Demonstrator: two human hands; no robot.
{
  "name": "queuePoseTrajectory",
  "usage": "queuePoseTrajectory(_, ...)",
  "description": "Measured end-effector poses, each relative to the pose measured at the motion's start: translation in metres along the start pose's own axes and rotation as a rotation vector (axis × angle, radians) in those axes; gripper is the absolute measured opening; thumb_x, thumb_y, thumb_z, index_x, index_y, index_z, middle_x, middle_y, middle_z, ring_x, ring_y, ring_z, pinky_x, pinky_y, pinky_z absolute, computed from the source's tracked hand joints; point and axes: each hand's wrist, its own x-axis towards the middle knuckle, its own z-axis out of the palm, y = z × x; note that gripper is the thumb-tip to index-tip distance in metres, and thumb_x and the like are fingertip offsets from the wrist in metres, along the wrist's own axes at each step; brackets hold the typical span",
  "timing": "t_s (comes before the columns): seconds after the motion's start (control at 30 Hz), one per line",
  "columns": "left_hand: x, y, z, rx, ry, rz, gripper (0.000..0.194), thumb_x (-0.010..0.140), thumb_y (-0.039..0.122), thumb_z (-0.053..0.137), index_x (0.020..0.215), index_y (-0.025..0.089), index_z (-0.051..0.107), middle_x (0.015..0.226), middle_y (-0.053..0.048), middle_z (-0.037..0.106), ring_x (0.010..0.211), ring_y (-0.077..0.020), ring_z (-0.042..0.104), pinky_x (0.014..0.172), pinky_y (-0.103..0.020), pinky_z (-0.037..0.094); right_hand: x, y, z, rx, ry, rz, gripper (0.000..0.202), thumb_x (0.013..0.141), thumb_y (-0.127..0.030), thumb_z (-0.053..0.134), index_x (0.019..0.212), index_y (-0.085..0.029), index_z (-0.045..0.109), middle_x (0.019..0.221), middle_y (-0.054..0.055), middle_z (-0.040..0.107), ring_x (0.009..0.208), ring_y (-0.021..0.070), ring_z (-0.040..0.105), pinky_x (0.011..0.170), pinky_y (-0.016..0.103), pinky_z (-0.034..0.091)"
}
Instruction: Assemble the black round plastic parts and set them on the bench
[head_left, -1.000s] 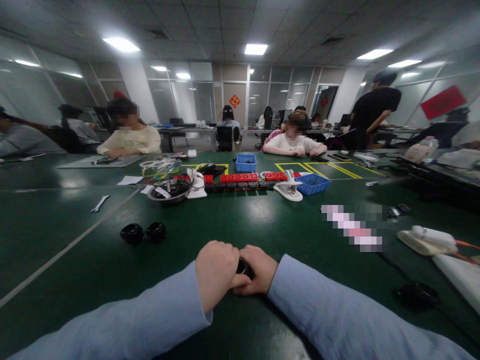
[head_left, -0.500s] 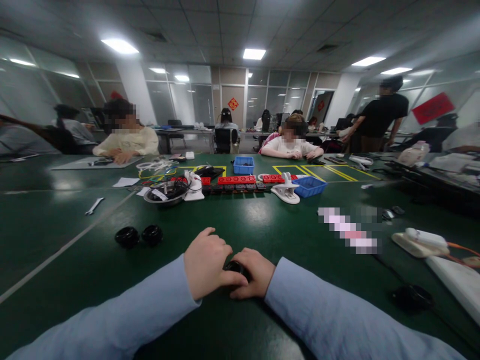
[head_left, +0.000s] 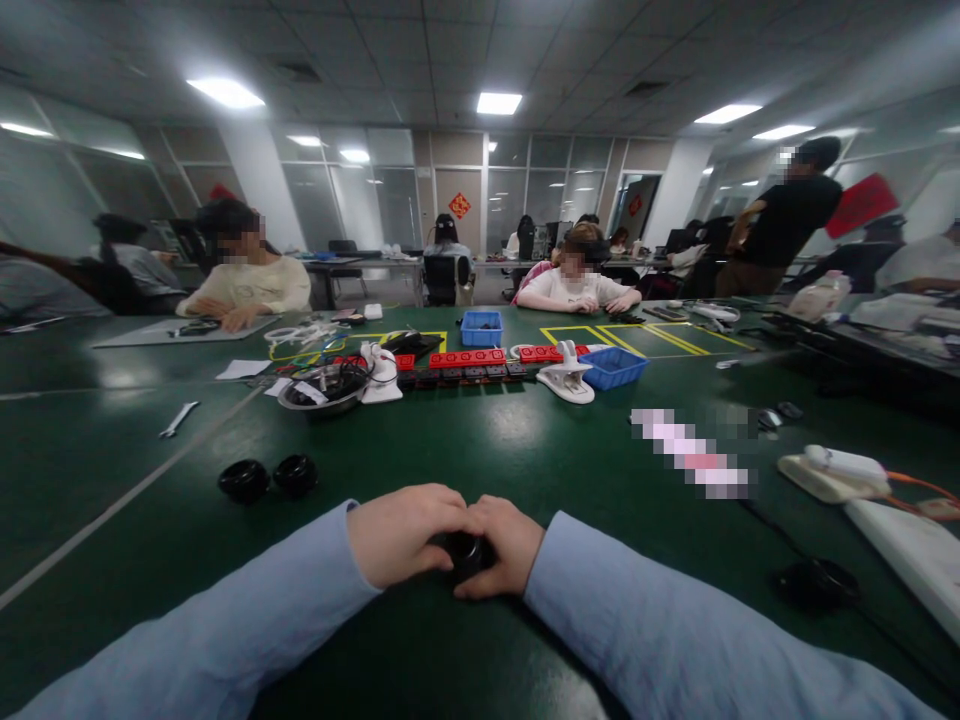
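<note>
A shiny black round part [head_left: 466,553] stands on the green table [head_left: 360,650] right in front of me, mostly covered by my fingers. My left hand [head_left: 405,535] curls over its left side, thumb low and fingers over the top. From the right, my right hand [head_left: 508,548] wraps the same part, its thumb on the near side. The two hands touch at the fingertips. Off to the left sit two similar black round parts [head_left: 244,481], side by side.
A wrench [head_left: 178,420] lies at left. Across the middle stand a metal bowl [head_left: 322,400] of cables, red and black socket strips [head_left: 469,358], a white clamp [head_left: 566,380] and a blue bin [head_left: 613,368]. A white charger [head_left: 847,465] is at right. Co-workers sit opposite.
My left hand's raised fingers have come down and closed over the black part. My right hand keeps its hold. The standing person at back right has shifted right.
</note>
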Motion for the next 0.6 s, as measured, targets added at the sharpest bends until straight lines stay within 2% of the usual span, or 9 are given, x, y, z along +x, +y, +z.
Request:
queuePoseTrajectory(0.33,0.001,0.009,0.003,0.108,0.019,-0.051,0.025,0.071,0.015,0.066,0.095,0.017,0.061,0.094,-0.005,0.063,0.089,-0.0201,0.056,0.078,-0.029,0.043,0.0,-0.001,0.001,-0.052,0.029,-0.008,0.049,0.053,-0.048,0.07,0.091,-0.018,0.06,0.081,0.002,0.063,0.074,0.019,0.054,0.068,0.03,0.038)
queuePoseTrajectory(0.6,0.002,0.017,0.009,0.201,0.043,-0.18,0.024,0.069,0.02,0.068,0.092,0.017,0.062,0.085,-0.005,0.062,0.081,-0.0222,0.057,0.073,-0.033,0.045,0.0,-0.002,0.001,-0.04,0.023,0.022,0.047,0.052,-0.046,0.07,0.09,-0.019,0.061,0.08,0.001,0.063,0.074,0.0186,0.054,0.069,0.029,0.038)
